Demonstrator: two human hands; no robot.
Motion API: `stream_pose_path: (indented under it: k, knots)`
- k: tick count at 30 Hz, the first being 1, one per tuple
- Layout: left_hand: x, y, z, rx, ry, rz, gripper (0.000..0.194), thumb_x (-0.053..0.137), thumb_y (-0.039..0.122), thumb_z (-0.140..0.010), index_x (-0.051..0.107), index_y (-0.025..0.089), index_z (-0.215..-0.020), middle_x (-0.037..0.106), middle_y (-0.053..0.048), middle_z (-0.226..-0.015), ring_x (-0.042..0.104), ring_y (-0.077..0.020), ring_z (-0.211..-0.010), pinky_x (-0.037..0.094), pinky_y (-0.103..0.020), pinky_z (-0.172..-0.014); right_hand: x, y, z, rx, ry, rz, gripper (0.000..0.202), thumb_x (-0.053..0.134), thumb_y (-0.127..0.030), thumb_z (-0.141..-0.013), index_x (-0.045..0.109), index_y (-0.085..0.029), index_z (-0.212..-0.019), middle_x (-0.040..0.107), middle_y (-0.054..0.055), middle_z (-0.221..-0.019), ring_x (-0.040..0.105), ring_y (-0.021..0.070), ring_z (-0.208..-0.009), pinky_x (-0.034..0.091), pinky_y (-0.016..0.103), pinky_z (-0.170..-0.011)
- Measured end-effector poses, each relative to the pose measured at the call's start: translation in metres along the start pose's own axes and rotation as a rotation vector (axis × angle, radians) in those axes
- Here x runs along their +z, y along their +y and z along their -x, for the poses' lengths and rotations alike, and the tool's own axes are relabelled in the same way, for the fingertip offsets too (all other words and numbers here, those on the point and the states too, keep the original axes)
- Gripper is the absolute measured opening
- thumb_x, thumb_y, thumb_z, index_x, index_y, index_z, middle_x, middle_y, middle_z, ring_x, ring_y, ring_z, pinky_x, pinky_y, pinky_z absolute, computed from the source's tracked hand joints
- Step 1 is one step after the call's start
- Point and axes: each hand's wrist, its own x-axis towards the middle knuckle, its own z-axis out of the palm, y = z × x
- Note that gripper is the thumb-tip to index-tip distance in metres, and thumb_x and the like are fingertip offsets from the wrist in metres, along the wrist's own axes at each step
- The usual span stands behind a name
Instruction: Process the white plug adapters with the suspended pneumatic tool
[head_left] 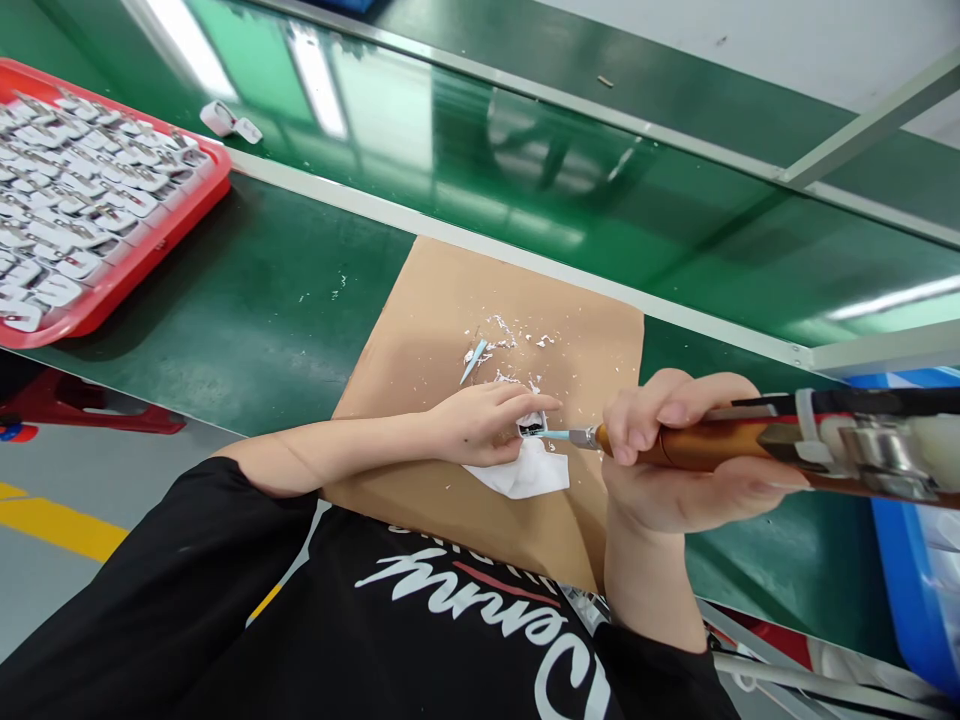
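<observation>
We hold an orange tool [694, 447] to a small white part [532, 422].
Near the middle of the cardboard sheet [420, 310], our left hand [484, 424] pinches the part; at the sheet's right edge, the grip of our right hand [654, 492] wraps the tool. We do best bracing the part firmly and guiding the pale-blue tip [556, 435] lightly, clear of our left fingers [532, 405]. These hide much of the part, so we cannot tell exactly where the tip touches; the tool's rear is cut off.

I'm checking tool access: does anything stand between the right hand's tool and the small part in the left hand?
Nothing visible does. The tool has its pale blue tip right at the small part; the left hand and white cloth lie beside its path.
</observation>
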Motion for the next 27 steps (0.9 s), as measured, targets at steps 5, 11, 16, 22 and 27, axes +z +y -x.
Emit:
stream_pose_path:
  k: [5,11,16,22,27]
  knots:
    - [0.0002,0.0003,0.0008,0.041,0.028,-0.058,0.051,0.050,0.020,-0.080,0.039,0.017,-0.129,0.064,-0.006,-0.092,0.063,-0.0181,-0.086,0.053,-0.029,-0.074,0.0001,-0.0005,0.0002,0.003,-0.023,-0.001,0.034,0.066,-0.053,-0.074,0.057,-0.021,-0.067,0.042,-0.006,-0.049,0.035,0.0065,-0.032,0.024,0.020,-0.025]
    - [0.0044,-0.0031,0.0022,0.111,0.034,-0.136,0.055,0.047,0.017,-0.080,0.036,0.018,-0.134,0.064,-0.008,-0.103,0.062,-0.0192,-0.099,0.053,-0.032,-0.084,-0.0004,-0.0011,0.0023,0.011,0.014,0.034,0.036,0.067,-0.057,-0.072,0.056,-0.022,-0.068,0.042,-0.006,-0.049,0.034,0.0069,-0.031,0.026,0.021,-0.025]
    - [0.0049,-0.0046,0.0012,0.144,0.041,-0.138,0.054,0.047,0.016,-0.081,0.036,0.017,-0.134,0.065,-0.009,-0.101,0.062,-0.0201,-0.099,0.054,-0.033,-0.083,0.0012,-0.0015,-0.0015,0.010,0.011,0.054,0.039,0.066,-0.058,-0.071,0.054,-0.022,-0.062,0.042,-0.006,-0.046,0.033,0.0061,-0.028,0.023,0.020,-0.023]
    - [0.0051,-0.0046,0.0012,0.140,0.040,-0.144,0.051,0.047,0.016,-0.082,0.038,0.016,-0.132,0.064,-0.010,-0.103,0.062,-0.0198,-0.100,0.054,-0.033,-0.083,0.0016,-0.0026,-0.0024,0.011,-0.011,0.042,0.040,0.066,-0.057,-0.071,0.052,-0.021,-0.060,0.041,-0.007,-0.046,0.033,0.0051,-0.027,0.024,0.019,-0.023]
    - [0.0047,-0.0047,0.0014,0.148,0.034,-0.146,0.052,0.047,0.016,-0.082,0.038,0.015,-0.132,0.064,-0.010,-0.102,0.062,-0.0201,-0.100,0.054,-0.033,-0.083,0.0006,-0.0018,-0.0021,-0.006,-0.020,0.032,0.038,0.066,-0.056,-0.073,0.053,-0.021,-0.062,0.041,-0.007,-0.047,0.034,0.0053,-0.029,0.024,0.018,-0.023]
